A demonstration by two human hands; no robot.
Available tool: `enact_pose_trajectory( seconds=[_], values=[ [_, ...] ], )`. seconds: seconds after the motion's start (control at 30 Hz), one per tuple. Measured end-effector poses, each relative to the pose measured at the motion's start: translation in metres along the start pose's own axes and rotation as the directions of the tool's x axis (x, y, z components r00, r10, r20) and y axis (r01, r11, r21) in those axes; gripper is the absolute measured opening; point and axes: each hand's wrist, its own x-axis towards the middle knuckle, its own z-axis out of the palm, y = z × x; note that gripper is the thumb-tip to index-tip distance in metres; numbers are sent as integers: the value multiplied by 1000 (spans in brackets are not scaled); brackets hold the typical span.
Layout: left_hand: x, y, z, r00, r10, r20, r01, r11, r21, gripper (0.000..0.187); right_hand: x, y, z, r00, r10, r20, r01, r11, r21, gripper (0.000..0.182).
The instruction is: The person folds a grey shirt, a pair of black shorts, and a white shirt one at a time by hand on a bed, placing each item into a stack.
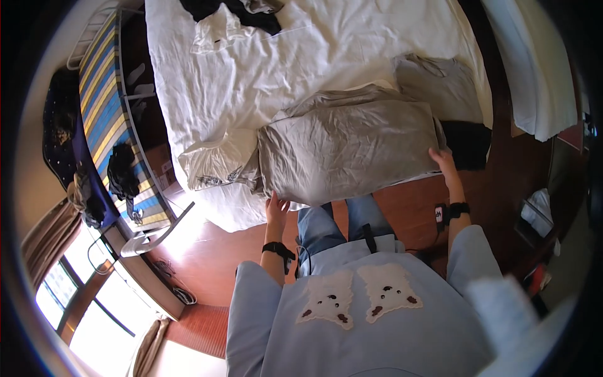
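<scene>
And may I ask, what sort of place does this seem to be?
It seems to be a bedroom, probably in a home: there is a wide bed with a white sheet, clothes spread on it, and a window with brown curtains.

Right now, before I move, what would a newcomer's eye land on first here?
Probably the wide grey-brown garment lying along the near edge of the white bed, with the left hand at its near left corner and the right hand at its right edge. Next, the two white animal faces on the light blue top, then the yellow-and-blue striped surface at upper left.
</scene>
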Motion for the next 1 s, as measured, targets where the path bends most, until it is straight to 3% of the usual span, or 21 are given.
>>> enact_pose_trajectory(
  seconds=[0.07,0.1,0.2,0.3,0.4,0.43,0.47,0.5,0.53,0.6,0.63,0.67,0.7,0.73,0.77,0.8,0.83,0.87,0.9,0.93,1.0],
  values=[
    [-2,3,9,999,-4,45,8,995,-95,23,-4,16,0,990,13,141,-17,1000,26,46],
    [-7,7,17,1000,-14,-16,12,995,-99,21,-9,13,-1,996,38,75,-35,999,-34,47],
    [0,6,14,996,88,0,-86,977,-194,24,-6,23,-7,975,-158,-157,184,968,169,47],
    [8,7,-2,994,50,93,-12,927,-374,24,6,56,-6,973,-34,-227,59,993,101,51],
    [16,4,-11,989,52,137,14,897,-441,29,-12,44,4,921,332,-204,-313,942,121,56],
    [5,11,-4,990,45,137,27,878,-478,32,-4,57,3,884,454,-113,-421,878,230,60],
    [-1,18,3,990,37,138,40,858,-512,35,2,71,7,866,492,-88,-427,820,382,60],
    [-1,22,8,999,-32,16,36,834,-551,41,5,86,10,848,526,-58,-424,741,520,59],
    [6,21,3,999,10,43,19,789,-614,42,9,98,13,834,552,-23,-412,649,639,58],
    [20,20,-3,992,96,79,-6,673,-739,45,14,107,15,901,432,-43,-202,505,839,54],
    [4,28,17,991,101,-83,-129,670,-731,43,10,97,18,911,409,-47,-156,449,880,53],
    [5,26,14,960,273,-57,-273,879,-391,39,6,87,21,921,386,-53,-112,392,913,52],
    [6,21,5,908,418,38,-418,908,3,35,-5,67,19,905,423,-46,-96,309,946,47],
    [-1,24,8,842,507,185,-537,754,379,31,-5,65,22,834,405,-374,-6,685,729,48],
    [-7,26,12,814,541,211,-579,725,374,33,-5,62,23,724,247,-645,6,932,363,50],
    [-11,33,18,897,418,143,-415,908,-47,34,-4,60,21,596,-15,-803,-65,996,-67,51],
    [-13,42,23,956,254,149,-160,872,-462,35,-2,58,11,677,-193,-711,35,972,-230,55],
    [-15,48,30,970,90,225,121,621,-775,36,1,55,6,723,-259,-641,79,952,-295,55],
    [-38,60,46,988,48,150,78,676,-733,36,3,50,5,764,-323,-558,130,925,-357,56],
    [-49,64,52,975,145,171,-13,798,-603,36,6,47,5,802,-384,-458,191,891,-413,56],
    [-48,74,43,967,154,202,-44,884,-465,39,12,42,7,868,-294,-400,49,853,-520,47]
  ],
)
